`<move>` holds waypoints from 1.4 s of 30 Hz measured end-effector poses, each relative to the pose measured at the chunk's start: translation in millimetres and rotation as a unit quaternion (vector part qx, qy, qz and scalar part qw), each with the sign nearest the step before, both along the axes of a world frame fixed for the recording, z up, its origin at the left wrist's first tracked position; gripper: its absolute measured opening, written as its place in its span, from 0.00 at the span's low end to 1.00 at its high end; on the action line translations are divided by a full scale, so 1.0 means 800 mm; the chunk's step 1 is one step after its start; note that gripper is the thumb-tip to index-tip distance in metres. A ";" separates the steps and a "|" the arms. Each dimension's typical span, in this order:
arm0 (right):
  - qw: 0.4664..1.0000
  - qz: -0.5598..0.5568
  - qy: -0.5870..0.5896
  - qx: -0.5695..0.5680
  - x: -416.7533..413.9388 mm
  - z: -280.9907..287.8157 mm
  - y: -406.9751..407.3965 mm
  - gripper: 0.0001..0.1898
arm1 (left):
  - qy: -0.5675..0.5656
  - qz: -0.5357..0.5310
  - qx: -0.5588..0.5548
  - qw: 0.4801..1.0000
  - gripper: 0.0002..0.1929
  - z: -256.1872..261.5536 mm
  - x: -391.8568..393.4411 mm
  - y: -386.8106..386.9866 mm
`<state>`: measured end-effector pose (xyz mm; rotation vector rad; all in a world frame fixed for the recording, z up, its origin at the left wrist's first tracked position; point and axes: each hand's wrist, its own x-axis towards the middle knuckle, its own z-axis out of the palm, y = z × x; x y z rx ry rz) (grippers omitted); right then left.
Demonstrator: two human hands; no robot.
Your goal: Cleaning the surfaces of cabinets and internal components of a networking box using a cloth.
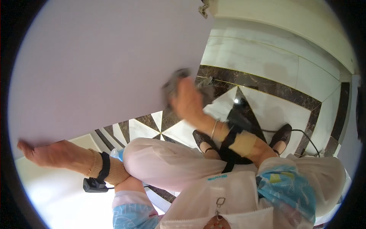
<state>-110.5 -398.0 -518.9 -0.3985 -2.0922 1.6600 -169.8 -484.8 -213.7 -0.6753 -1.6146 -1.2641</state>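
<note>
A large pale panel, by its hinge a cabinet door (100, 63), fills the upper left of the head view. My right hand (187, 100), blurred, holds a dark grey cloth (171, 88) against the door's lower right corner; part of the cloth hangs past the edge. At the far left, my left hand (48, 153) grips the door's lower edge, its fingers partly hidden behind or against the panel. A metal hinge (203, 11) shows at the door's top right.
Below lies a floor of white and dark marble tiles (280, 100). A pale cabinet edge (274, 11) curves along the upper right. My dark shoes (281, 134) stand on the tiles, near a black cable (307, 137). A white surface (57, 197) is at lower left.
</note>
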 end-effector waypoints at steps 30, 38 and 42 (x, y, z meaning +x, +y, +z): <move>0.990 0.137 -0.040 -0.003 0.041 -0.106 -0.040 0.23 | -0.008 0.027 -0.001 1.000 0.17 0.002 0.000 0.011; 0.984 -0.165 -0.042 0.051 -0.111 -0.115 0.152 0.16 | -0.016 -0.013 0.018 1.000 0.18 -0.001 0.001 0.011; 0.976 -0.210 -0.055 -0.006 -0.123 -0.123 0.164 0.16 | -0.032 -0.004 0.029 0.999 0.18 -0.005 0.001 0.020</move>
